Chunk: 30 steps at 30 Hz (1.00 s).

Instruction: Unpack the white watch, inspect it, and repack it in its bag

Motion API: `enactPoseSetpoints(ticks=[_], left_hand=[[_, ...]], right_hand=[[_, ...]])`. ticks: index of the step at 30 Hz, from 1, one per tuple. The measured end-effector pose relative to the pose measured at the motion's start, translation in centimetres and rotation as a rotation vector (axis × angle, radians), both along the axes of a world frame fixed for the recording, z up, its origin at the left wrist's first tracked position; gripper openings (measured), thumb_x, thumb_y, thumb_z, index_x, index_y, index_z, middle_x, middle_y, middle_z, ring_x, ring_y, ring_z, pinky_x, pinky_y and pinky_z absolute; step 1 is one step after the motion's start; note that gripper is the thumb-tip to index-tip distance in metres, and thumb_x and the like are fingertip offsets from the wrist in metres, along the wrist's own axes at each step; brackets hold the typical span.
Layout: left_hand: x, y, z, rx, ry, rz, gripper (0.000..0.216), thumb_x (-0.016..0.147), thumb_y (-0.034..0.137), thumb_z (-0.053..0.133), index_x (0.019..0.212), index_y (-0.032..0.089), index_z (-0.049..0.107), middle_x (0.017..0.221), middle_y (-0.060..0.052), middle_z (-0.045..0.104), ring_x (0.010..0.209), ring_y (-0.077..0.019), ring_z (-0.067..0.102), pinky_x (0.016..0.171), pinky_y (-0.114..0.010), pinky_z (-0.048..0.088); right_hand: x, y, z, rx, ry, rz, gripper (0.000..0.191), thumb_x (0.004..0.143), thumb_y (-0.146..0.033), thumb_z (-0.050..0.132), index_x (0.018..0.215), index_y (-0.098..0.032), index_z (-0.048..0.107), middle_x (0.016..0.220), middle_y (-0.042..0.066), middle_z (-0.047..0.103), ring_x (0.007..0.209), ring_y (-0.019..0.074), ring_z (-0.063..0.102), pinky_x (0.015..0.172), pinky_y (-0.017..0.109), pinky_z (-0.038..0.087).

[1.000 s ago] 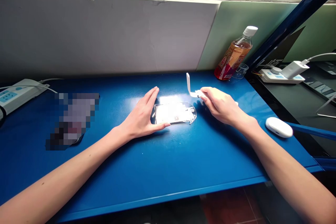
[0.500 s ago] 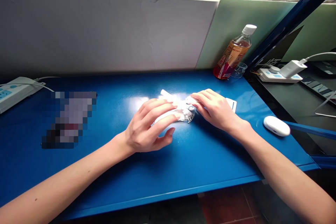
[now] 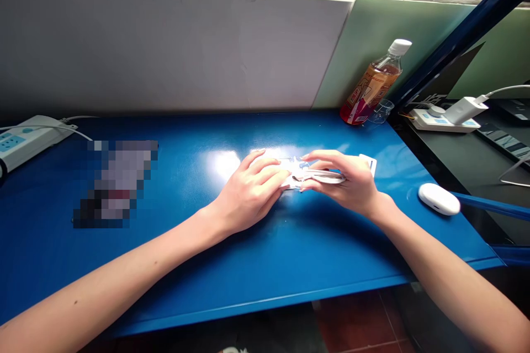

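On the blue table lies a shiny, crinkled clear-and-white plastic packet (image 3: 295,168), partly washed out by glare. My left hand (image 3: 259,190) presses down on its left side, fingers close together and the thumb mostly hidden. My right hand (image 3: 348,179) is closed around a white looped bundle (image 3: 325,176), which looks like a cable or folded strip, its near end meeting the packet. The right thumb and fingertips also touch the packet's right edge. Behind the right hand a white card-like piece (image 3: 370,164) shows, mostly covered.
A bottle of reddish drink (image 3: 375,83) leans at the back right, a small clear cup (image 3: 381,111) beside it. A white earphone case (image 3: 439,199) rests on the right. Power strips (image 3: 35,135) stand left and right; a pixelated flat object (image 3: 120,182) lies on the left.
My left hand has moved right and its fingers have come together on the packet. My right hand has turned and now shows the white looped bundle in its grip.
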<state>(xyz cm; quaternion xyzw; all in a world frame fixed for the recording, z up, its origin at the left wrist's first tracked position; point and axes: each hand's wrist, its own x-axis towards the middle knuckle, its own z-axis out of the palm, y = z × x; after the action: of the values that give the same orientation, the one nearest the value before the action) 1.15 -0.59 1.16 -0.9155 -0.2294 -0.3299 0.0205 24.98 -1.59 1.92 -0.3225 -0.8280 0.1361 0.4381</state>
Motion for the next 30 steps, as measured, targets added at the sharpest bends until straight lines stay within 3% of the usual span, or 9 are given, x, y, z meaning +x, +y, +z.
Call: enactPoseSetpoints(ticks=[4,7,10,13,16,19,23,30], left_hand=[[0.1,-0.3,0.6,-0.179,-0.142,-0.095,0.021,0.1,0.016,0.046,0.1,0.016,0.067,0.099,-0.011,0.076,0.102,-0.0241,0.069,0.091,-0.04,0.052],[0.3,-0.9,1.6,-0.471,-0.25,-0.167,0.023,0.101,0.018,0.046,0.102,0.015,0.068,0.097,-0.011,0.075,0.093,-0.0222,0.07,0.083,-0.034,0.053],[1.1,-1.5,2.7,-0.952,-0.355,-0.225,0.028,0.102,0.026,0.047,0.095,0.013,0.07,0.093,-0.011,0.075,0.088,-0.0208,0.071,0.082,-0.032,0.054],[2.1,-1.5,3.2,-1.539,-0.584,-0.363,0.033,0.102,0.036,0.047,0.104,0.011,0.068,0.084,-0.01,0.074,0.077,-0.0201,0.072,0.075,-0.032,0.057],[2.8,-1.2,2.9,-1.85,-0.764,-0.484,0.031,0.099,0.037,0.054,0.103,0.009,0.069,0.085,-0.01,0.074,0.076,-0.0201,0.073,0.075,-0.031,0.057],[2.9,-1.0,2.3,-1.962,-0.828,-0.52,0.031,0.098,0.035,0.056,0.102,0.008,0.07,0.086,-0.012,0.074,0.078,-0.0211,0.074,0.077,-0.031,0.057],[2.1,-0.9,1.3,-1.99,-0.835,-0.451,0.034,0.1,0.034,0.051,0.104,0.006,0.07,0.087,-0.014,0.074,0.081,-0.0229,0.074,0.081,-0.034,0.057],[1.5,-0.9,-0.4,-1.964,-0.818,-0.458,0.037,0.101,0.034,0.049,0.111,0.004,0.068,0.096,-0.019,0.074,0.089,-0.0272,0.075,0.087,-0.04,0.057]], right_hand=[[-0.3,0.2,0.8,-0.211,0.273,0.077,0.018,0.076,-0.035,0.084,0.087,-0.022,0.078,0.078,0.002,0.078,0.062,0.017,0.07,0.057,0.027,0.055],[-1.0,1.0,1.8,-0.34,0.414,0.095,0.02,0.077,-0.04,0.083,0.078,-0.021,0.078,0.074,0.004,0.075,0.063,0.0177,0.067,0.056,0.03,0.053],[-2.3,2.1,2.9,-0.43,0.501,0.131,0.026,0.079,-0.046,0.079,0.076,-0.021,0.079,0.071,0.002,0.07,0.066,0.0158,0.066,0.06,0.028,0.052],[-4.0,3.1,3.7,-0.557,0.611,0.201,0.034,0.085,-0.054,0.071,0.082,-0.022,0.08,0.087,0.003,0.073,0.081,0.0171,0.069,0.072,0.029,0.055],[-5.6,3.9,4.2,-0.788,0.722,0.341,0.033,0.095,-0.051,0.058,0.098,-0.023,0.077,0.1,0.003,0.076,0.096,0.0189,0.071,0.083,0.032,0.057],[-6.8,4.8,4.2,-1.034,0.761,0.512,0.035,0.102,-0.04,0.046,0.107,-0.02,0.073,0.097,0.004,0.077,0.092,0.0173,0.073,0.083,0.03,0.058],[-7.7,5.9,3.9,-1.266,0.767,0.6,0.035,0.104,-0.029,0.038,0.111,-0.015,0.07,0.096,0.007,0.078,0.087,0.0171,0.075,0.079,0.028,0.06],[-7.6,6.3,2.5,-1.362,0.78,0.598,0.047,0.108,-0.034,0.028,0.112,-0.011,0.069,0.099,0.01,0.078,0.087,0.018,0.075,0.08,0.029,0.06]])
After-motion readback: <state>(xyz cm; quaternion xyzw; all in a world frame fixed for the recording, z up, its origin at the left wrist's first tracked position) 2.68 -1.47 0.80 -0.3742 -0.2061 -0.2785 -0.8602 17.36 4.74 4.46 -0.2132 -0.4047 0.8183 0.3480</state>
